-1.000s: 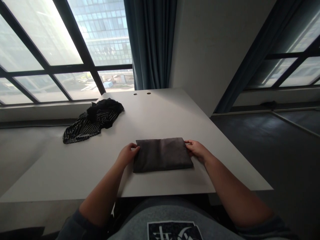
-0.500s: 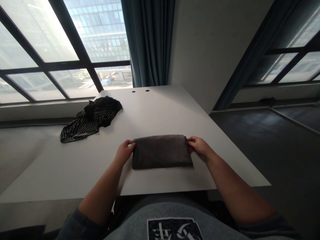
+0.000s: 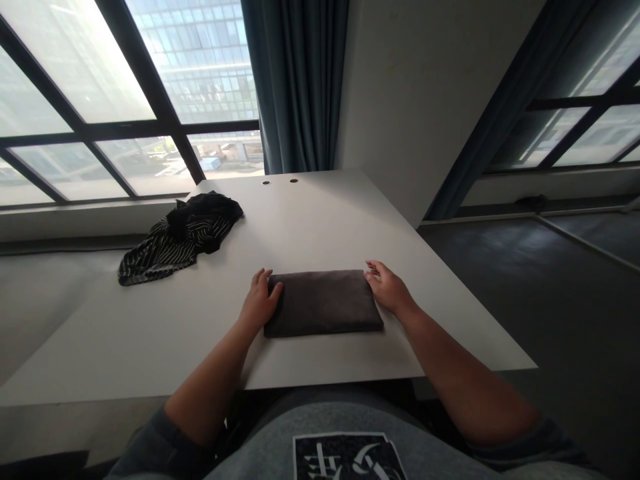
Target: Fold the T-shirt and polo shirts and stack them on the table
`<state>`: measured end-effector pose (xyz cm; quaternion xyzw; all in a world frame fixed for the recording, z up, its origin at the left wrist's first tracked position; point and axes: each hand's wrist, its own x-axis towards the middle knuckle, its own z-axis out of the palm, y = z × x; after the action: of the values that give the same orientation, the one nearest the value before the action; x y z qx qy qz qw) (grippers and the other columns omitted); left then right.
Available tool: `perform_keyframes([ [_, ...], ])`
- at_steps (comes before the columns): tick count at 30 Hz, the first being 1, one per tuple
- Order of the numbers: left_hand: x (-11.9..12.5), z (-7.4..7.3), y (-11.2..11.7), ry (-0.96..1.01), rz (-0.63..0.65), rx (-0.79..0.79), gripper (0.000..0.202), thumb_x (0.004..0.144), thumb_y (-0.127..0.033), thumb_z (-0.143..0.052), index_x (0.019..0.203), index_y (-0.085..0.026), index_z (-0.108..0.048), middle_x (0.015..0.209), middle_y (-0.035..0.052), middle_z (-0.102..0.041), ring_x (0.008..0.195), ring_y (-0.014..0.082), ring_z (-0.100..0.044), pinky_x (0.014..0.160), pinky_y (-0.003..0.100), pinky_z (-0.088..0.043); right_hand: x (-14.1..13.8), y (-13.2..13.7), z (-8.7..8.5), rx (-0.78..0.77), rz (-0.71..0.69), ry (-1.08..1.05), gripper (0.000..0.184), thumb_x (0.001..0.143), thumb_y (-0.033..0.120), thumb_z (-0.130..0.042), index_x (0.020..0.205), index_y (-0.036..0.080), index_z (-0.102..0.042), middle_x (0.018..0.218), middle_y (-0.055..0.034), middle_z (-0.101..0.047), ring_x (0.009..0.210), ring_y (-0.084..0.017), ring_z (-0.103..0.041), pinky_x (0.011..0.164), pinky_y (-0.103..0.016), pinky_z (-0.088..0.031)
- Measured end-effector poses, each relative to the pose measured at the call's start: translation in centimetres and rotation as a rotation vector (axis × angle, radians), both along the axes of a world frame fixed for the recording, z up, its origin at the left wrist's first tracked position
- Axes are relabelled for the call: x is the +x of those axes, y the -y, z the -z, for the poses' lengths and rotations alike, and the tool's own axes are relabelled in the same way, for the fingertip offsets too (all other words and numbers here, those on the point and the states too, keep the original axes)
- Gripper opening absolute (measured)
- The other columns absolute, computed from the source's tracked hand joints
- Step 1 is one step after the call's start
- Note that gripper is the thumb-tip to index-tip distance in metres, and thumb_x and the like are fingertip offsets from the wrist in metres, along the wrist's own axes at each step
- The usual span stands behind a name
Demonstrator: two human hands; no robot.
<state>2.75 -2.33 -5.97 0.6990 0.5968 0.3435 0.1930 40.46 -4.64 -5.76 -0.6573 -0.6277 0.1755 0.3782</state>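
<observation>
A dark grey-brown folded cloth lies flat on the white table in front of me, a neat rectangle with its long side across. My left hand rests at its left edge, thumb over the fabric and the other fingers stretched forward, apart from the thumb. At the upper right corner is my right hand, fingers extended and loosely spread along the edge. Neither hand grips the cloth. What kind of garment or fabric piece it is cannot be made out.
The white table has two round cable holes near its far edge. On its left side lies a crumpled black garment with white stripes. Beyond stand windows, a blue curtain and a pale wall.
Both hands have let go of the cloth's upper corners. My left hand has opened and moved slightly inward over the left edge; the right fingers have extended. The cloth's upper edge lies flatter.
</observation>
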Motion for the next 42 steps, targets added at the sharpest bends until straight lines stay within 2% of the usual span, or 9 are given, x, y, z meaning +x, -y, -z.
perform_keyframes([
  [2,0.7,0.8,-0.1,-0.068,0.018,-0.075,0.058,0.101,-0.047,-0.053,0.150,-0.015,-0.050,0.164,0.0219,-0.042,0.155,0.0330,-0.039,0.126,0.051,-0.037,-1.1,-0.2,0.5,-0.039,-0.079,0.064,0.057,0.104,0.046,-0.047,0.156,0.022,-0.050,0.158,-0.0138,-0.055,0.143,-0.027,-0.056,0.117,-0.046,-0.047],
  [5,1.2,2.1,-0.4,-0.158,0.057,-0.106,0.066,0.101,-0.049,-0.052,0.156,-0.013,-0.044,0.172,0.0232,-0.030,0.160,0.0345,-0.030,0.128,0.052,-0.031,-2.4,-0.3,2.0,-0.161,-0.152,0.275,0.062,0.106,0.045,-0.040,0.161,0.017,-0.045,0.168,-0.0169,-0.040,0.157,-0.029,-0.037,0.126,-0.050,-0.035],
  [10,0.6,2.1,-0.4,-0.339,0.089,-0.144,0.068,0.104,-0.049,-0.046,0.160,-0.010,-0.041,0.172,0.0264,-0.023,0.161,0.0373,-0.025,0.128,0.058,-0.025,-2.8,0.0,4.0,-0.201,-0.068,0.542,0.065,0.107,0.049,-0.038,0.163,0.018,-0.042,0.173,-0.0168,-0.028,0.161,-0.036,-0.025,0.127,-0.064,-0.023],
  [14,1.2,-0.2,1.0,-0.471,0.047,-0.047,0.068,0.104,-0.048,-0.047,0.159,-0.008,-0.043,0.173,0.0255,-0.021,0.162,0.0409,-0.018,0.129,0.062,-0.019,-3.2,0.6,2.6,-0.134,-0.044,0.581,0.063,0.106,0.047,-0.041,0.161,0.017,-0.045,0.172,-0.0178,-0.030,0.160,-0.039,-0.025,0.126,-0.068,-0.021],
  [19,4.7,-2.7,3.3,-0.504,0.324,0.151,0.060,0.108,-0.043,-0.039,0.160,-0.013,-0.045,0.172,0.0161,-0.033,0.161,0.0322,-0.026,0.132,0.052,-0.019,-6.8,2.2,-0.5,0.035,-0.145,0.637,0.062,0.106,0.037,-0.041,0.162,0.011,-0.043,0.173,-0.0183,-0.029,0.162,-0.037,-0.021,0.129,-0.061,-0.020],
  [22,6.3,-2.3,4.0,-0.507,0.414,0.130,0.059,0.108,-0.043,-0.041,0.161,-0.018,-0.046,0.172,0.0125,-0.035,0.161,0.0315,-0.028,0.131,0.053,-0.022,-9.0,3.3,-1.0,0.012,-0.257,0.655,0.062,0.105,0.036,-0.043,0.161,0.009,-0.044,0.171,-0.0191,-0.032,0.161,-0.036,-0.025,0.130,-0.058,-0.022],
  [26,6.4,-0.9,4.1,-0.550,0.461,0.080,0.060,0.106,-0.046,-0.046,0.160,-0.021,-0.048,0.172,0.0101,-0.033,0.161,0.0328,-0.026,0.131,0.055,-0.021,-9.4,4.1,-0.4,-0.078,-0.315,0.683,0.064,0.106,0.039,-0.044,0.161,0.007,-0.044,0.170,-0.0193,-0.034,0.158,-0.035,-0.031,0.129,-0.057,-0.025],
  [33,4.7,-0.6,4.4,-0.572,0.363,0.053,0.063,0.106,-0.049,-0.046,0.164,-0.025,-0.042,0.174,0.0067,-0.030,0.162,0.0291,-0.026,0.132,0.051,-0.021,-7.5,3.8,0.6,-0.113,-0.277,0.692,0.071,0.106,0.053,-0.042,0.165,0.013,-0.039,0.173,-0.0132,-0.029,0.160,-0.033,-0.027,0.130,-0.055,-0.023],
  [42,1.7,0.0,3.7,-0.527,0.126,-0.184,0.071,0.107,-0.052,-0.039,0.170,-0.021,-0.027,0.177,0.0097,-0.014,0.163,0.0345,-0.017,0.129,0.055,-0.024,-4.8,3.0,3.2,-0.152,-0.120,0.604,0.075,0.106,0.055,-0.035,0.168,0.013,-0.030,0.174,-0.0161,-0.026,0.162,-0.032,-0.024,0.130,-0.055,-0.020],
])
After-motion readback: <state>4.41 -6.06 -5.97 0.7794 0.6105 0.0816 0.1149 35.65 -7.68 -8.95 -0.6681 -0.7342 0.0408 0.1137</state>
